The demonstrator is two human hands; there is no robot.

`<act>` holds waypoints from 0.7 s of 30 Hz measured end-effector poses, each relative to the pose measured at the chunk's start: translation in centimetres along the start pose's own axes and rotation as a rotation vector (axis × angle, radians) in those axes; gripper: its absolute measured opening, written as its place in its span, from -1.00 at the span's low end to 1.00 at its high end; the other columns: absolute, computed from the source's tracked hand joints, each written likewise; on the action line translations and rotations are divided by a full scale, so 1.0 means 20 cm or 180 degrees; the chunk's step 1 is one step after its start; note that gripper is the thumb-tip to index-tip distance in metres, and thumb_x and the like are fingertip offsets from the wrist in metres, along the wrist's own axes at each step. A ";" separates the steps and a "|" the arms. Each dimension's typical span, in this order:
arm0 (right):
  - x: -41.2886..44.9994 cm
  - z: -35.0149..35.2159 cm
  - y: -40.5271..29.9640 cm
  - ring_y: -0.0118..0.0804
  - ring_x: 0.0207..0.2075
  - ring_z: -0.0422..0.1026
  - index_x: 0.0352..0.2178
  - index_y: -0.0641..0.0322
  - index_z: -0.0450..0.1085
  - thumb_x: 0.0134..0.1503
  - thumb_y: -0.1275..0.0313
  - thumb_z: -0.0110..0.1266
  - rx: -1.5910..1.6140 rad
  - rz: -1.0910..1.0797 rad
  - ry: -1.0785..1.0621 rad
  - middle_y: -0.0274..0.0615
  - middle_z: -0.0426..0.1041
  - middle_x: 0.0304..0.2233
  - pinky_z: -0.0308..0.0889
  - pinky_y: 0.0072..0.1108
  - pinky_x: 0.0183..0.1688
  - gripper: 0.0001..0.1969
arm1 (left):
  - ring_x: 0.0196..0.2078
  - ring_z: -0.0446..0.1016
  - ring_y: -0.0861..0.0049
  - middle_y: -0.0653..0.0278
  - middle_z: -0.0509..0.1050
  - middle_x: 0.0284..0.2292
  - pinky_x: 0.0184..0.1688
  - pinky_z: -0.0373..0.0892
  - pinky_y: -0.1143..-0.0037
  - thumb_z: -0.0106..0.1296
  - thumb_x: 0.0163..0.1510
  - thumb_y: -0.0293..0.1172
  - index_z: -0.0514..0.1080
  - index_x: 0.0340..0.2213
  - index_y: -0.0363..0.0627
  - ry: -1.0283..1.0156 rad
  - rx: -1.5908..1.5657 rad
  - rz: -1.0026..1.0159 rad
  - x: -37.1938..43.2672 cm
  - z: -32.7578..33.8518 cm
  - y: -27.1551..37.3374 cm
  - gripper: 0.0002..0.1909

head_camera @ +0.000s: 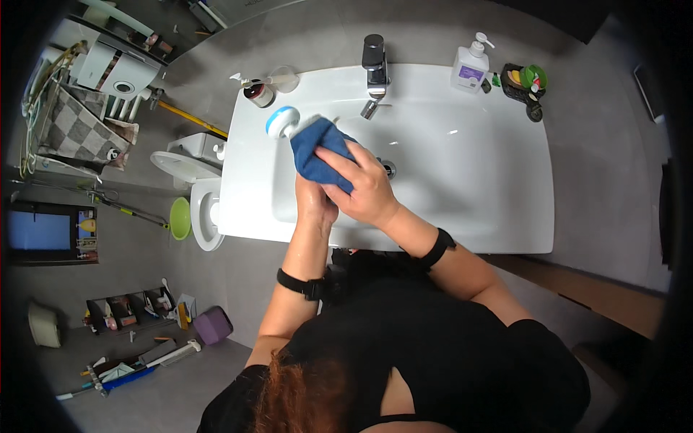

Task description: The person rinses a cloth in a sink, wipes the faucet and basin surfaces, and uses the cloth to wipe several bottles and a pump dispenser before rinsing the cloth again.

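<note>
Over the left part of a white washbasin (476, 211), both hands are close together around a folded blue cloth (319, 149). My right hand (368, 187) grips the cloth from above, its fingers spread across the folds. My left hand (314, 199) is below, its fingers mostly hidden by the cloth and the right hand. Out of the cloth's upper left end sticks the round head of a white handheld item (283, 122) with a blue face, perhaps a shower head or brush. Its handle is wrapped in the cloth and hidden.
A chrome faucet (374, 70) stands behind the drain (388, 169). Along the back rim are a dark bottle (259, 94), a clear cup (285, 79), a white pump bottle (470, 67) and a dark tray (511, 86). Left of the basin is a toilet (206, 216).
</note>
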State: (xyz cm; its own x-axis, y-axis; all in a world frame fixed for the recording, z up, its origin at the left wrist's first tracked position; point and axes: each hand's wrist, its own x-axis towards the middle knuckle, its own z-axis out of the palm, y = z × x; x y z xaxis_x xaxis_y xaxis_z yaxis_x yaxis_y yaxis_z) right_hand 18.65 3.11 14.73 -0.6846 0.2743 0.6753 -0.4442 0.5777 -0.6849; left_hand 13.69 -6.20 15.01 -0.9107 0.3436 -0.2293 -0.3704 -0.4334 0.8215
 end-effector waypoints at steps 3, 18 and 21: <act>0.08 -0.01 -0.07 0.06 -0.30 0.40 -0.15 0.07 0.36 -0.05 0.28 0.03 0.0183 0.0601 -0.0213 0.08 0.38 -0.26 0.31 -0.31 -0.24 -0.62 | -0.13 0.34 0.48 0.25 0.33 -0.19 -0.09 0.31 0.48 -0.15 0.07 -0.14 0.17 -0.06 -0.11 -0.0143 -0.0432 -0.0026 -0.01 -0.02 0.02 -0.55; 0.12 0.11 0.01 -0.42 -0.35 0.39 -0.26 0.31 0.35 0.13 0.18 -0.07 0.2035 0.2599 0.1154 -0.25 0.44 -0.35 0.29 -0.57 -0.28 -0.64 | -0.24 0.35 0.58 0.26 0.37 -0.27 -0.15 0.28 0.59 -0.01 0.06 -0.25 0.23 -0.10 -0.26 -0.0628 0.1323 0.0565 0.06 -0.10 0.20 -0.57; 0.13 0.16 -0.01 -0.24 -0.48 0.41 -0.35 0.31 0.36 0.12 0.21 -0.08 0.0645 0.1447 0.1044 -0.15 0.44 -0.45 0.29 -0.48 -0.38 -0.68 | -0.22 0.38 0.57 0.26 0.40 -0.27 -0.16 0.30 0.56 0.11 -0.04 -0.39 0.22 -0.10 -0.26 -0.0875 0.1266 0.0498 0.00 -0.14 0.25 -0.52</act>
State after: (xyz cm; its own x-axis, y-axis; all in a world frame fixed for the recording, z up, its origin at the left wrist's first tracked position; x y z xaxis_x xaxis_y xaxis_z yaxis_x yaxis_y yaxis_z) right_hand 15.01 1.29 15.76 -0.6321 0.7014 0.3293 -0.2718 0.1973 -0.9419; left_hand 11.35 -10.71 17.62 -0.8481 0.5296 0.0142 -0.0865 -0.1648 0.9825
